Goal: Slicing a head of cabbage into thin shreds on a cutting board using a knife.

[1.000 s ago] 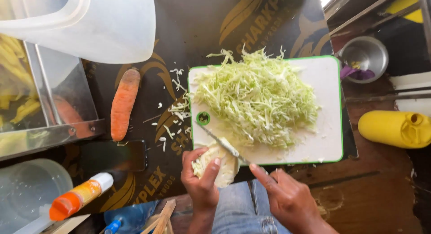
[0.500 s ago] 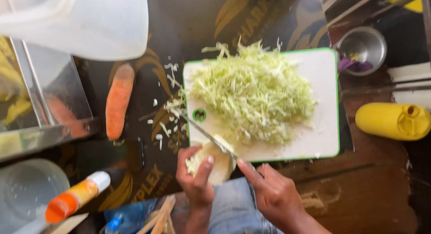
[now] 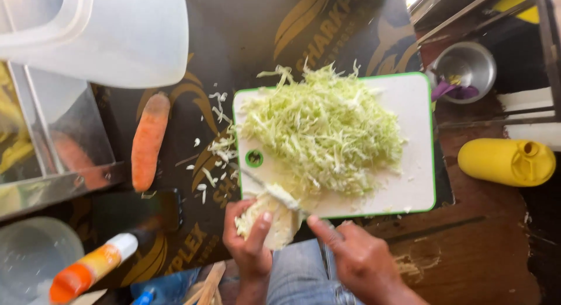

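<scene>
A: Two hands are seen at the near edge of the board (image 3: 418, 135). How is each grip set?

B: The left hand (image 3: 248, 243) is closed round a cabbage wedge (image 3: 270, 223), which is held at the board's 7 o'clock corner, half off the edge. The right hand (image 3: 362, 261) is wrapped round a knife handle, with the forefinger laid along the top.

A: Which way is the knife (image 3: 272, 191) pointed?

B: Its long axis is run from the right hand toward 10 o'clock, and the blade is laid across the wedge's far face. The wedge lies at 9 o'clock from the right hand, so the left hand is nearer it.

A: And the shreds (image 3: 321, 129)?

B: They are heaped at 12 o'clock from the wedge, mid-board. A carrot (image 3: 149, 141) is left on the table at 10 o'clock, well apart.
</scene>
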